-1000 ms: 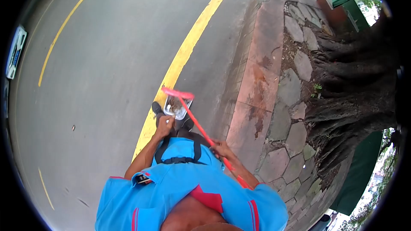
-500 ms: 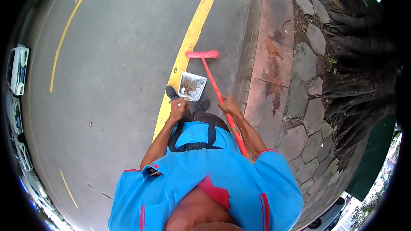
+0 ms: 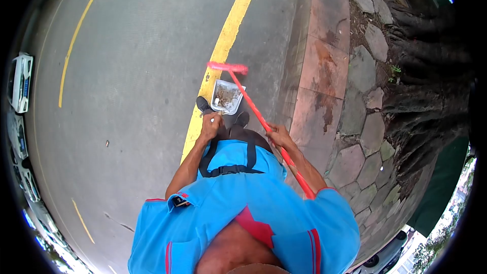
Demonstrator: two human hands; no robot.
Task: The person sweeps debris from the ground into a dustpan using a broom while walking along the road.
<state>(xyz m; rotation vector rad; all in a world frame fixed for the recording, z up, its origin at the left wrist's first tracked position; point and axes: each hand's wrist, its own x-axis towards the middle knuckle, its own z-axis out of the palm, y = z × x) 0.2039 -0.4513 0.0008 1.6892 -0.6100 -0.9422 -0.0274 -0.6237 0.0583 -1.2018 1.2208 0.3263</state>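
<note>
My left hand (image 3: 210, 126) is closed around the handle end of a whitish long-handled dustpan (image 3: 231, 110). Brown leaf litter and a small white scrap lie in the pan, which rests on the road by my shoes. A red broom (image 3: 252, 105) slants across in front of me, its shaft wrapped by the fingers of my right hand (image 3: 279, 136). Its red head (image 3: 228, 68) is just beyond the pan's front edge, over the yellow line. The upper shaft runs back along my right forearm. Most of the dustpan's handle is hidden beneath my left hand.
A raised reddish kerb (image 3: 324, 66) borders the road on the right, followed by stone paving (image 3: 362, 76) and thick tree roots (image 3: 431, 86). Parked cars (image 3: 21, 82) line the far left. A small brown bit (image 3: 107, 143) lies on the asphalt (image 3: 137, 71).
The broom head has shifted left, onto the yellow line in front of the dustpan. My right hand has moved slightly right and back, and the shaft slants more. My left hand keeps its grip.
</note>
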